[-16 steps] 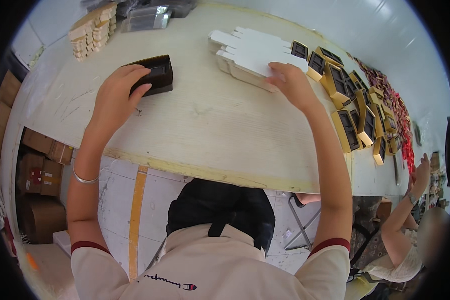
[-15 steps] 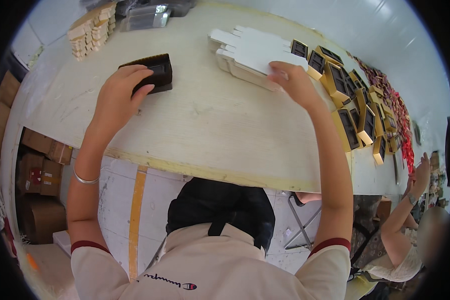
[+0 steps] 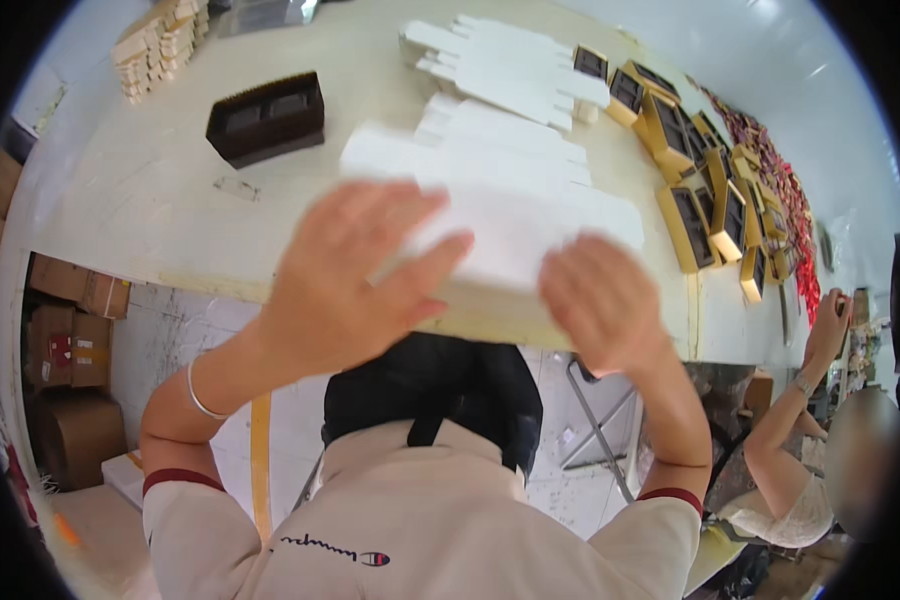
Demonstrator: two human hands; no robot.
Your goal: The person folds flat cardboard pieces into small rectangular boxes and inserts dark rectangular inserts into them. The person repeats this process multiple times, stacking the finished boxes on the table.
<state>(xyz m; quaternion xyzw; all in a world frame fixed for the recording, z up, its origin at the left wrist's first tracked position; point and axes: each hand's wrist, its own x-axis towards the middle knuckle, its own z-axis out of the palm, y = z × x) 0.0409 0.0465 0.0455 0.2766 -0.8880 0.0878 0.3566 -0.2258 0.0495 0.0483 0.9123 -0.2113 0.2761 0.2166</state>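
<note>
A white flat cardboard box blank (image 3: 500, 180), blurred by motion, lies over the near part of the table in front of me. My left hand (image 3: 355, 275) is open at its near left part, thumb and fingers apart. At the near right edge, my right hand (image 3: 605, 305) has its fingers pressed together on the blank; its thumb is hidden. Beyond it sits a stack of white box blanks (image 3: 515, 70). To the far left, apart from both hands, stands a dark brown plastic tray (image 3: 268, 118) with recesses.
Gold boxes with dark inserts (image 3: 685, 215) crowd the right side, beside a heap of red strips (image 3: 800, 230). Stacked cream-coloured pieces (image 3: 160, 45) and clear plastic (image 3: 265, 15) lie at the back left. Another person's arm (image 3: 785, 400) is at far right. Cartons (image 3: 70, 345) sit under the table.
My left hand has let go of the brown tray and moved right and nearer. My right hand has drawn a white blank off the stack toward me.
</note>
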